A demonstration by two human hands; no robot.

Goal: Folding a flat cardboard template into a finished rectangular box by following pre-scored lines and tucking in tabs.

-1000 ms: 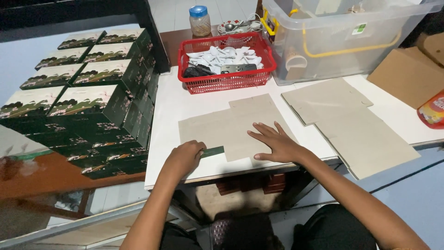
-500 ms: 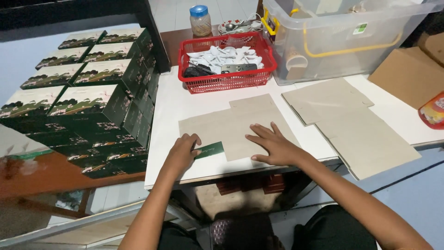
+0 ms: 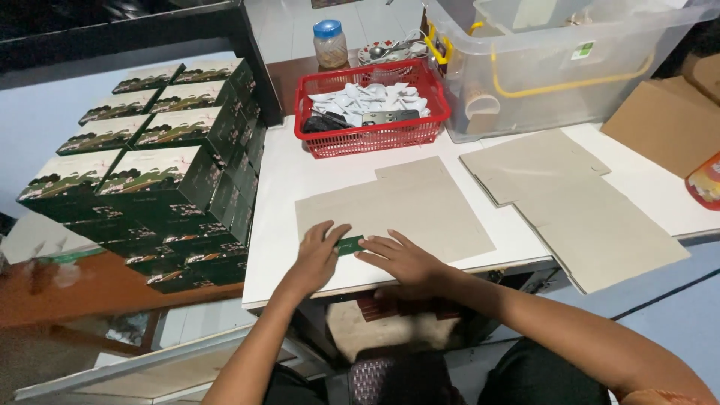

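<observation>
A flat grey cardboard sheet [image 3: 405,210] lies on the white table [image 3: 285,187] in front of me. Its near edge shows a folded green flap [image 3: 348,244]. My left hand [image 3: 319,255] presses down on the sheet's near left corner, fingers spread beside the green flap. My right hand [image 3: 401,259] lies flat on the near edge just right of the flap, fingertips touching it. Neither hand lifts anything.
Stacked dark green boxes [image 3: 150,172] stand to the left. A red basket [image 3: 371,112] with white packets sits behind the sheet, a clear plastic bin [image 3: 555,67] to its right. More grey sheets [image 3: 577,202] lie at right, brown cardboard [image 3: 667,120] beyond.
My right hand slid from the middle of the sheet back to its near edge, beside the left hand. The green flap now shows between the two hands.
</observation>
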